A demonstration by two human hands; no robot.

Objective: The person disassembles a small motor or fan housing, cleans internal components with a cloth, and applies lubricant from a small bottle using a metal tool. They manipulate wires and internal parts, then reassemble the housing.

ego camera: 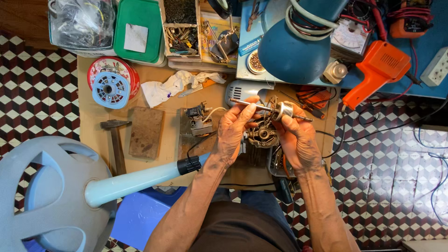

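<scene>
Metal rotor shaft (270, 108) gripped by both hands: left hand (232, 133) pinches one end, right hand (298, 137) closed round the rotor, above motor housing (262, 136) on worktop (163, 93).

Workbench (93, 126): hammer (116, 140), wood block (146, 132), rag (170, 86)

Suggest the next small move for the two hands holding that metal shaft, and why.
Probably lower the shaft toward the hole in the motor body. The left hand pinches the shaft's near end, the right hand supports the rotor end, and the shaft lies level just above the motor, apart from it. Whether it lines up with the hole cannot be told here.
</scene>
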